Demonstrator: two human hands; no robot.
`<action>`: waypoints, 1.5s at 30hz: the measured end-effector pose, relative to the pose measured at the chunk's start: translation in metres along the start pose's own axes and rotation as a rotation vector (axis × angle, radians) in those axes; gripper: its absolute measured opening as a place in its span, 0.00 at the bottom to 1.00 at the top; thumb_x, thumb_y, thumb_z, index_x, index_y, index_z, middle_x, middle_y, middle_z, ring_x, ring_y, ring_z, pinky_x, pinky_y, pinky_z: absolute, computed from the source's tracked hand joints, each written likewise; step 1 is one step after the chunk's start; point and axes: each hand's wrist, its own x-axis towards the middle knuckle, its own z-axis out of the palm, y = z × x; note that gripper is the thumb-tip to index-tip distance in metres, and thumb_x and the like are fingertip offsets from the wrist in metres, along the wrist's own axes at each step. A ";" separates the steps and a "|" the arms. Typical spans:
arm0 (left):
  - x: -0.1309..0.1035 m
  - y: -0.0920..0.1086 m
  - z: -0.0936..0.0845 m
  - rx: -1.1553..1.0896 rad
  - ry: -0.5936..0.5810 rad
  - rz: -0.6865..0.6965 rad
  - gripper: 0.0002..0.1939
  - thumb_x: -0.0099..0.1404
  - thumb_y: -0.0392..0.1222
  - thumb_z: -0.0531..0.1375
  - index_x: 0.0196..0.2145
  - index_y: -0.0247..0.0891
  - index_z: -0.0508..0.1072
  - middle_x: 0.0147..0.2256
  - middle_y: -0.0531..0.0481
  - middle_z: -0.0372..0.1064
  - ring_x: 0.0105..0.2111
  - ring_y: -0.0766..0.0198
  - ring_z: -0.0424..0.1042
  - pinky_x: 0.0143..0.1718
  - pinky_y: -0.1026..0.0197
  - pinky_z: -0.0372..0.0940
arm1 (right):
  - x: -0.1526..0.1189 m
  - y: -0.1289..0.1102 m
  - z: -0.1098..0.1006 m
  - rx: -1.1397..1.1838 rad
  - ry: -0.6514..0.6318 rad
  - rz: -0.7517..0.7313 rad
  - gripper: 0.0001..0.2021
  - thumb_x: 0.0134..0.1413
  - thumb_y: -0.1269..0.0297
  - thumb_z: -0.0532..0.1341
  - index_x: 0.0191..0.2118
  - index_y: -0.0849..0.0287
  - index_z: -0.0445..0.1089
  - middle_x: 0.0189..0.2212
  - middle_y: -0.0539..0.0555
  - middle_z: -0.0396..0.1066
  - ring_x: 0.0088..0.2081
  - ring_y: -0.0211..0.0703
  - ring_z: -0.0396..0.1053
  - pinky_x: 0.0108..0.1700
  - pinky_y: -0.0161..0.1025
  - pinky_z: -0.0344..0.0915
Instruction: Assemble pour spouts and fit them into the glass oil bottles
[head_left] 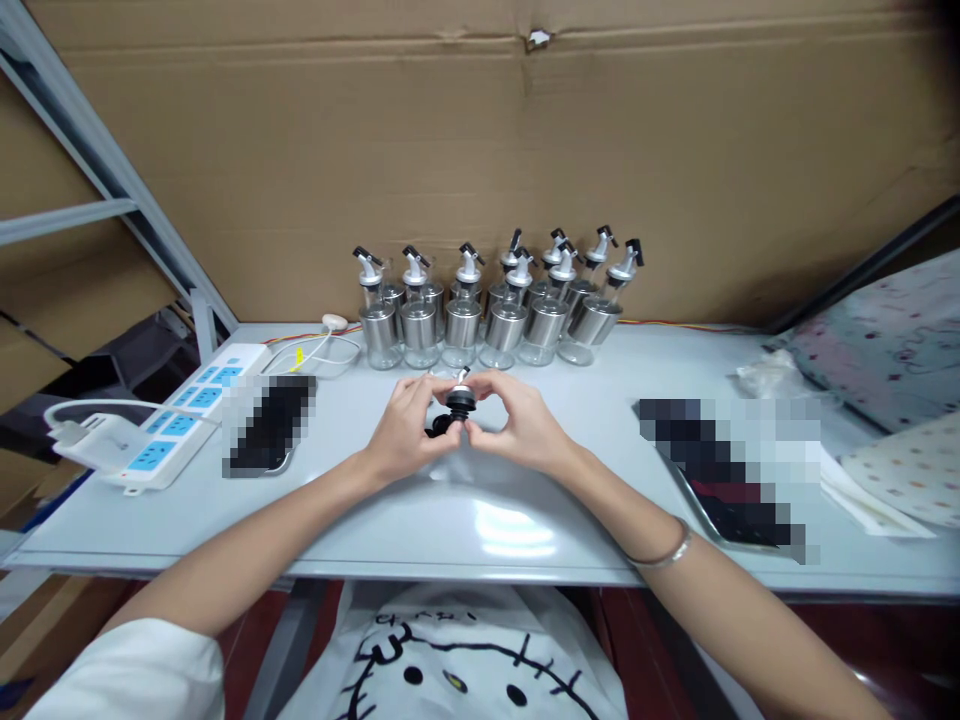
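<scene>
Between my two hands, above the front middle of the table, is a bottle pourer spout [460, 400] with a black ribbed stopper and a silvery top. My left hand [409, 425] grips it from the left with thumb and fingers. From the right, my right hand [517, 418] pinches it the same way, thumb low and fingers at the top. Just behind my left fingers some black pieces [439, 425] lie on the table, partly hidden. Beyond my hands stand glass bottles [461, 325] with steel sleeves, several of them topped by similar pourers.
At the left lie a white power strip [187, 420] with a plugged-in charger [94, 440] and a blurred dark phone [270, 425]. A larger blurred dark device [720, 480] rests at the right, near patterned fabric [892, 330]. Cardboard [450, 150] walls the back of the table [337, 520].
</scene>
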 end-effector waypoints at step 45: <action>0.000 -0.005 0.000 -0.024 -0.206 0.029 0.12 0.70 0.39 0.50 0.50 0.36 0.62 0.43 0.45 0.71 0.38 0.60 0.70 0.47 0.53 0.53 | 0.000 -0.005 -0.005 -0.078 0.005 0.114 0.08 0.40 0.69 0.59 0.31 0.57 0.62 0.19 0.44 0.60 0.20 0.33 0.58 0.25 0.33 0.56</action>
